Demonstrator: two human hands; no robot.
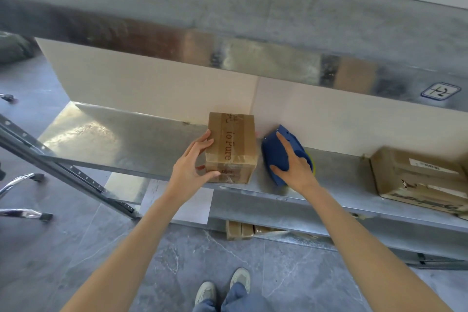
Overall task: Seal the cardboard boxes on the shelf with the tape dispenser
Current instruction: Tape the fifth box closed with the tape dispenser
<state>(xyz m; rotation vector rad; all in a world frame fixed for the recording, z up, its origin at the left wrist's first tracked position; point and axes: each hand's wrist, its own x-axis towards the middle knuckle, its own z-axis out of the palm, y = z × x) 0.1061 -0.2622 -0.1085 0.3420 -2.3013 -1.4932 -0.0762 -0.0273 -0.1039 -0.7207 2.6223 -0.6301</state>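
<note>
One box point(231, 147), long axis front-to-back (taped)

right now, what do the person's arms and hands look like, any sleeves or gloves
Both arms are bare as far as they show, no sleeves. The left hand and right hand are ungloved; no watch, ring or bracelet shows.

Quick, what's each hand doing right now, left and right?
Left hand: holding the small cardboard box at its left side.
Right hand: gripping the blue tape dispenser, just right of the box.
</note>
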